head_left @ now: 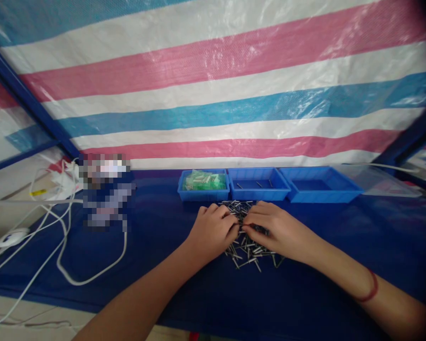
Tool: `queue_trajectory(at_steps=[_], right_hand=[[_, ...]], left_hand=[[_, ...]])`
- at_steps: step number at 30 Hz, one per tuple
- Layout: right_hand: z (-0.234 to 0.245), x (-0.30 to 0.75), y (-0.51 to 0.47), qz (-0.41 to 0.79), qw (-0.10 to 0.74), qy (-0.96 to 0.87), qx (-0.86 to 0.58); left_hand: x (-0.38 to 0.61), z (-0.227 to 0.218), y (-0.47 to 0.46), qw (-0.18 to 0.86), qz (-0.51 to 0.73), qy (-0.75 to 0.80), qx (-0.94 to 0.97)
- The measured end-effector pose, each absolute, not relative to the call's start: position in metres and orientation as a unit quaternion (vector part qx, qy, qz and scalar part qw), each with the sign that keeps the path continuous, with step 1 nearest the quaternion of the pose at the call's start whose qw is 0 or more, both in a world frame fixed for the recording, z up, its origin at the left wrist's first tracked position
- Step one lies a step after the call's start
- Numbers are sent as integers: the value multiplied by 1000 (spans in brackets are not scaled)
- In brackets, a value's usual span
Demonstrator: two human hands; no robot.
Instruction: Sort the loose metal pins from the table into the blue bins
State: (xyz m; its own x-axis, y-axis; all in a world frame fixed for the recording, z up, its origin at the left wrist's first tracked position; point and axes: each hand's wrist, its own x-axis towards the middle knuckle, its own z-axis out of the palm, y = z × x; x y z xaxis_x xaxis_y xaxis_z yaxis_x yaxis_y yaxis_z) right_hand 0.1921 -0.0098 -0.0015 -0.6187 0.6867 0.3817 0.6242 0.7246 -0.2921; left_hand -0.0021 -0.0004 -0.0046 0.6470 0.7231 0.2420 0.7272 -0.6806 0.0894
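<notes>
A heap of thin metal pop rivets [250,250] lies on the blue table, in front of the bins. My left hand [212,232] reaches into the heap from the left, its fingers curled and its thumb against them. Facing it closely, my right hand [270,225] is bent over the right part of the pile, thumb and fingertips pinched together. Both sets of fingertips are among the rivets; exactly how many each holds is hidden. Just behind stands a blue bin [259,195] with a few rivets inside.
Left of that bin, another blue bin [203,195] holds green-tinted plastic packets [204,180]. A third blue bin [323,196] stands at the right, beside a clear plastic lid [390,182]. White cables [71,279] and a white mouse-like object [13,237] lie at the left. Striped sheeting [213,109] hangs behind.
</notes>
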Motion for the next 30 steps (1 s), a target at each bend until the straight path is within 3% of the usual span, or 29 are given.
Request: queue_trajectory(at_steps=[30], right_hand=[[-4,194,-10,61,245,-897,-363]], left_hand=[[5,-7,-1,-7,-121,-423,-898]])
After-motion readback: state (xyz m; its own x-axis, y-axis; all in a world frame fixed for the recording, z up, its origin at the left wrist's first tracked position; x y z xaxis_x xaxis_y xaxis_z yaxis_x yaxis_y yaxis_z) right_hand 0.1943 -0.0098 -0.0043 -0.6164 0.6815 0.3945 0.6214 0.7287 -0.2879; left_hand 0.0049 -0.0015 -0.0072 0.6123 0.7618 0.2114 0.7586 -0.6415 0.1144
